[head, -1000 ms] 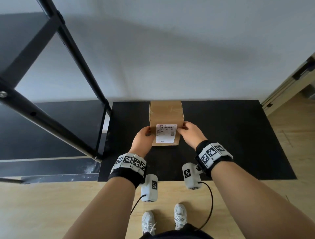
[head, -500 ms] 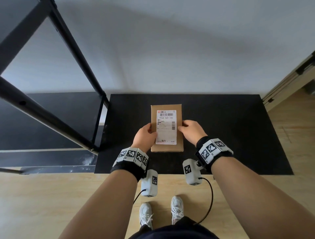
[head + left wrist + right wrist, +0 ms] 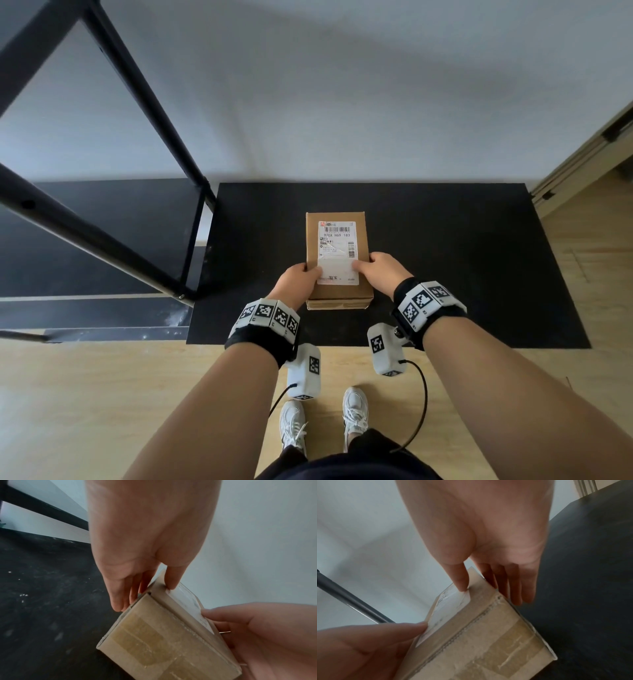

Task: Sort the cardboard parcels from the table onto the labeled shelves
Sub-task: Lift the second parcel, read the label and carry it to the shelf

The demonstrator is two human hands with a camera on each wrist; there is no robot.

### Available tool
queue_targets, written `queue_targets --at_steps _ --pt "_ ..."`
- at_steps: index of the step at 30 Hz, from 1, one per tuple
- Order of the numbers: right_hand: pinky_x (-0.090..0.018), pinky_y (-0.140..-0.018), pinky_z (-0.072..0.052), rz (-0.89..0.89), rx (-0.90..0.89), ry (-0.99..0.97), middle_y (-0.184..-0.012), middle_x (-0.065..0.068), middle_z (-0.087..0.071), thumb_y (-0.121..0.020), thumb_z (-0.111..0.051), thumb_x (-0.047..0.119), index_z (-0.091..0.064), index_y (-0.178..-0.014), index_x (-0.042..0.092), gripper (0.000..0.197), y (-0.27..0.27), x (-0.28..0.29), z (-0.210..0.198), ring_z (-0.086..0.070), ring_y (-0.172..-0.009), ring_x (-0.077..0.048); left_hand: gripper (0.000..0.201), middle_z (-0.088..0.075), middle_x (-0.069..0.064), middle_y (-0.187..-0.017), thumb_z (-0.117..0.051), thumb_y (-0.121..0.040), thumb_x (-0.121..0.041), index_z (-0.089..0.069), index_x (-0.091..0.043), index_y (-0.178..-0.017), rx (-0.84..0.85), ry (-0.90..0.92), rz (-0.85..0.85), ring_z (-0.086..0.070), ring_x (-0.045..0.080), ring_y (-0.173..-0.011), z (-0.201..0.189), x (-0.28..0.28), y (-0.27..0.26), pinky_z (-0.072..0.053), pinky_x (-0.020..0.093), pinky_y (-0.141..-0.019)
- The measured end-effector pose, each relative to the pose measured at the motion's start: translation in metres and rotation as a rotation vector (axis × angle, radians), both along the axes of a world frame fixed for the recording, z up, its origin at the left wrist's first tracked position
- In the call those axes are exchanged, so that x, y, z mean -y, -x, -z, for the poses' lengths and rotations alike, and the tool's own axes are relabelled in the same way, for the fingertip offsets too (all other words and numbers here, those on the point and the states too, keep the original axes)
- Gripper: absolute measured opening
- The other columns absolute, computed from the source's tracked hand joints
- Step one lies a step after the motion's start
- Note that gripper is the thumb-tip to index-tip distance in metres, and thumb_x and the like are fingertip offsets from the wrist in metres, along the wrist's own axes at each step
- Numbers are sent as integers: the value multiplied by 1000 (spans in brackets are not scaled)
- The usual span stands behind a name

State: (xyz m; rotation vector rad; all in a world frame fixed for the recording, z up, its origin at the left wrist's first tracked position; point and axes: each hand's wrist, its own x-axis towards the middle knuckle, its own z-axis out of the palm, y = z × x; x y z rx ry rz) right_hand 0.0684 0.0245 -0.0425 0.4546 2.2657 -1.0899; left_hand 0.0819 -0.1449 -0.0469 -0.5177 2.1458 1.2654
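Note:
A brown cardboard parcel (image 3: 337,236) with a white shipping label (image 3: 337,251) on its upper face is held over the black table (image 3: 462,260), label up. My left hand (image 3: 298,277) grips its left edge, with the thumb on the label and the fingers down the side. My right hand (image 3: 380,270) grips the right edge the same way. In the left wrist view, my left hand (image 3: 145,596) pinches the parcel (image 3: 171,642), whose taped end faces the camera. In the right wrist view, my right hand (image 3: 489,595) pinches the parcel (image 3: 479,642). Whether the parcel touches the table cannot be told.
A black metal shelf frame (image 3: 144,113) stands at the left, its low black shelf board (image 3: 102,233) next to the table. A grey wall runs behind the table. A door frame (image 3: 582,164) is at the right. The floor is light wood (image 3: 85,394).
The parcel has tipped from showing its plain side to lying with the label face up. It has come slightly nearer me, and both thumbs now sit on the label.

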Motion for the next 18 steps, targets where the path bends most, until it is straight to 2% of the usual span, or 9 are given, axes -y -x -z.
queue_targets --at_steps 5,8,10,12,13,15,16,18 --pt "-37 -94 -52 43 -93 37 -133 -8 -63 -99 -54 32 -55 -134 9 42 2 1 -21 -63 -114 -24 40 -64 -3 -108 -51 -103 -29 -59 -12 -138 -95 -50 -66 -62 15 -99 -26 5 2 -48 28 -85" --pt "-37 -92 -53 47 -184 67 -127 -8 -66 -98 -55 31 -57 -128 10 37 6 4 -47 -64 -110 -23 39 -68 0 -113 -53 -102 -30 -61 -13 -137 -188 -87 -106 -63 14 -99 -49 12 3 -50 27 -85" --pt "-38 -93 -52 47 -246 93 -124 -7 -67 -97 -56 31 -57 -126 10 35 8 7 -67 -64 -108 -23 37 -71 1 -119 -55 -101 -30 -64 -14 -134 -245 -119 -146 -65 13 -100 -66 17 5 -53 29 -89" --pt "-40 -96 -52 59 -304 122 -124 -6 -67 -96 -57 31 -56 -126 11 36 10 10 -87 -64 -108 -23 35 -73 0 -116 -57 -100 -31 -67 -15 -130 -305 -157 -176 -68 16 -105 -84 21 8 -56 36 -97" --pt "-38 -95 -52 67 -329 137 -124 -5 -66 -96 -57 31 -56 -128 11 37 10 11 -97 -64 -108 -22 34 -74 0 -112 -59 -99 -31 -68 -15 -128 -337 -169 -187 -69 17 -105 -94 23 9 -56 38 -99" --pt "-29 -84 -52 77 -378 165 -124 -2 -66 -97 -57 31 -55 -131 12 39 10 14 -116 -64 -103 -18 31 -74 -4 -105 -61 -98 -31 -71 -16 -123 -407 -193 -195 -71 18 -105 -115 28 11 -56 39 -99" --pt "-26 -79 -51 80 -401 178 -122 -1 -66 -97 -57 31 -54 -132 12 40 9 16 -126 -63 -100 -16 29 -75 -4 -104 -61 -98 -31 -72 -17 -120 -441 -199 -187 -71 18 -105 -125 30 12 -56 38 -99" --pt "-24 -77 -50 86 -454 200 -121 -1 -65 -98 -57 32 -53 -132 13 39 9 19 -144 -63 -98 -15 21 -74 -3 -107 -60 -98 -33 -72 -23 -112 -495 -204 -166 -71 18 -106 -145 34 12 -56 37 -98"
